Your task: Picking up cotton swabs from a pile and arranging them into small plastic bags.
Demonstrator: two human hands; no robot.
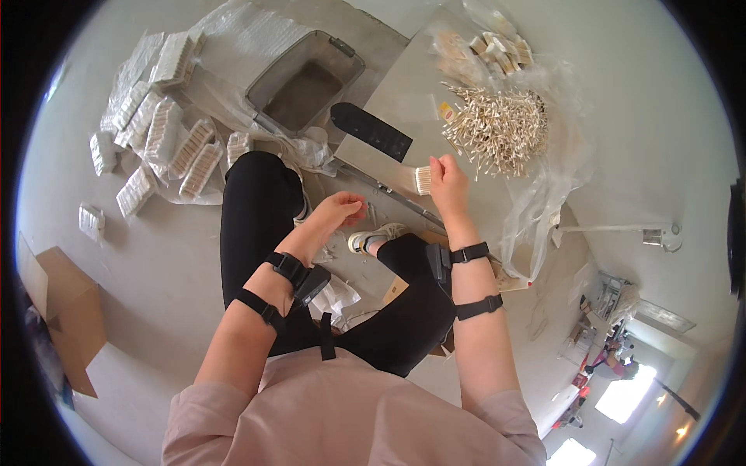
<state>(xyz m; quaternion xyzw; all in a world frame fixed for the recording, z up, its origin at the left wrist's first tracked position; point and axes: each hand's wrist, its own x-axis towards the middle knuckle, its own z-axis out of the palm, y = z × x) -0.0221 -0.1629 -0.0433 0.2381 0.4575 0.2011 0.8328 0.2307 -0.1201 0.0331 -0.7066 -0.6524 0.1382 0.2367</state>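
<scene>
My right hand point(449, 185) is closed on a small pack of cotton swabs point(423, 180), whose pale sticks show side by side left of the fingers. It is over the near part of the grey table point(388, 105). Beyond it on the table lies a large heap of loose cotton swabs point(505, 128). My left hand point(342, 210) hangs in the air in front of the table edge, its fingers curled together. Whatever it may hold is hidden. A long black slotted holder point(371, 132) lies on the table to the left of my right hand.
A grey plastic bin point(305, 78) stands beyond my left hand. Left of it, many white swab packs point(163, 128) lie on clear plastic on the floor. An open cardboard box point(66, 311) is at the far left. Crumpled clear plastic point(536, 210) hangs by the table's right side.
</scene>
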